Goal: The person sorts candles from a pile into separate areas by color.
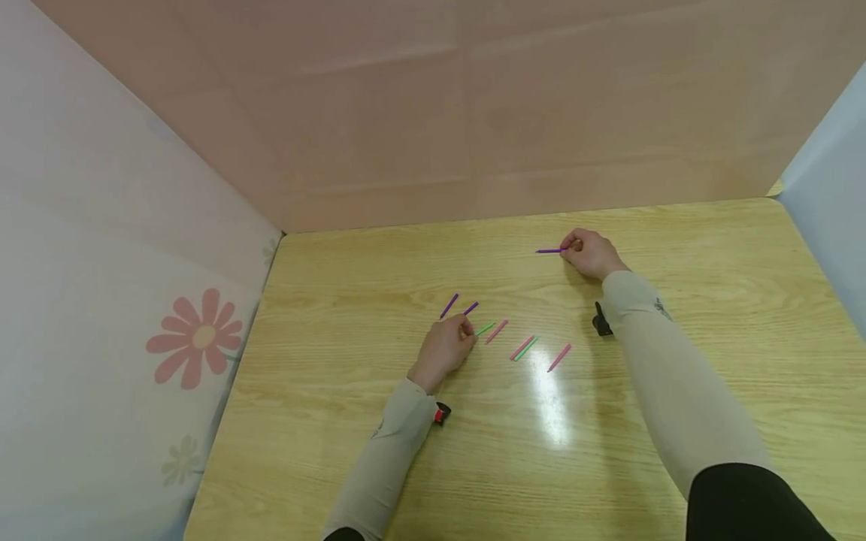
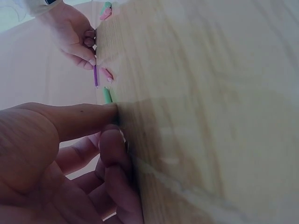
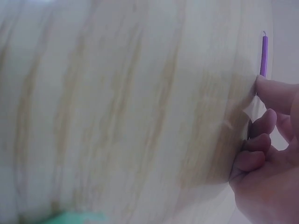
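Near the far side of the table, my right hand (image 1: 591,255) pinches a thin purple candle (image 1: 549,251) that points left, its pale wick showing in the right wrist view. My left hand (image 1: 443,349) is low on the tabletop, thumb and index finger pinching the near end of a green candle (image 1: 485,328). Just beyond its fingers lies a second purple candle (image 1: 472,307), partly covered by the hand. Another purple candle (image 1: 449,306) rests a little to the left. In the left wrist view, the green candle (image 2: 107,95) sticks out past the thumb.
Right of my left hand, a pink candle (image 1: 497,332) lies slantwise. Farther right, another pink candle (image 1: 521,348) sits alongside a green candle (image 1: 534,341), then a third pink candle (image 1: 559,358). A brown backdrop (image 1: 467,113) borders the wooden table (image 1: 325,300); a flower-patterned panel (image 1: 101,263) stands left.
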`<state>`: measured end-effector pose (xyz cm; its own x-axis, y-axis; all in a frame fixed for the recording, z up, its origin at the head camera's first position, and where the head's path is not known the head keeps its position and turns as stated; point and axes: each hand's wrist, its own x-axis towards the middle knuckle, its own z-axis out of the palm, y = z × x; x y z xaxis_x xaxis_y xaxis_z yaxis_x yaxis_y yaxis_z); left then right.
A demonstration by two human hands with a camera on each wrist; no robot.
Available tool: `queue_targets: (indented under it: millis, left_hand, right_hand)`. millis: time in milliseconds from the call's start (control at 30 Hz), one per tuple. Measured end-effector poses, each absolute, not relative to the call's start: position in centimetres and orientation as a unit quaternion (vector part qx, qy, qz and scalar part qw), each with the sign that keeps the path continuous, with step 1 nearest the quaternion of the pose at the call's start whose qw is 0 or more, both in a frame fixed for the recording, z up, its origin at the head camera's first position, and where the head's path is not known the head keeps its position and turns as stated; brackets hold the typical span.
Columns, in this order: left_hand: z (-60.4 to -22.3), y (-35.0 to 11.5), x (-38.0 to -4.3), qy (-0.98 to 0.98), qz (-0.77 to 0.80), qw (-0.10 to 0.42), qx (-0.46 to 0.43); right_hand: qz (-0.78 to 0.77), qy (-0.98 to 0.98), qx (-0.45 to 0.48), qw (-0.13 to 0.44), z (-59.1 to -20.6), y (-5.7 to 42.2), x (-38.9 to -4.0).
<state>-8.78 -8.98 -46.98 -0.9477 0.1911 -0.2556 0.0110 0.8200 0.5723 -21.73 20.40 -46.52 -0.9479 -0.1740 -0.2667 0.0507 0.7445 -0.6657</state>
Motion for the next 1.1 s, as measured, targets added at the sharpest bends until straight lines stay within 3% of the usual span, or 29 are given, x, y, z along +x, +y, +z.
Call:
queue_targets:
  millis: [767, 1100]
  left_hand:
    - [-47.4, -8.9, -8.7, 0.934, 0.317, 0.158, 0.036]
    - [-47.3, -9.3, -8.6, 0.939, 0.312, 0.14, 0.045]
  right_hand:
    - [-0.384, 0.908, -0.031, 0.166, -46.8, 21.4, -21.6]
    - [-0.405, 0.898, -0.036, 0.17, -45.6, 22.8, -19.7]
